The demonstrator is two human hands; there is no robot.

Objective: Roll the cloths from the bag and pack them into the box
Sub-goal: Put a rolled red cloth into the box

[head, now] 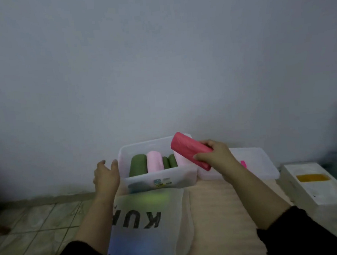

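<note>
Cloths in green and pink rolls (146,164) fill the clear box (159,182); its lid (262,165) lies right of it. My right hand (214,154) grips a red roll (190,149) above the box; my left hand (105,174), fingers spread, hovers beside the box's left wall.

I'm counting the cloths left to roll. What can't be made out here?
Head view only:
- Bag contents: frosted plastic blurs them to green and blue patches.
- Box right end: the red roll and right hand cover it.
- Box label: too small.
</note>
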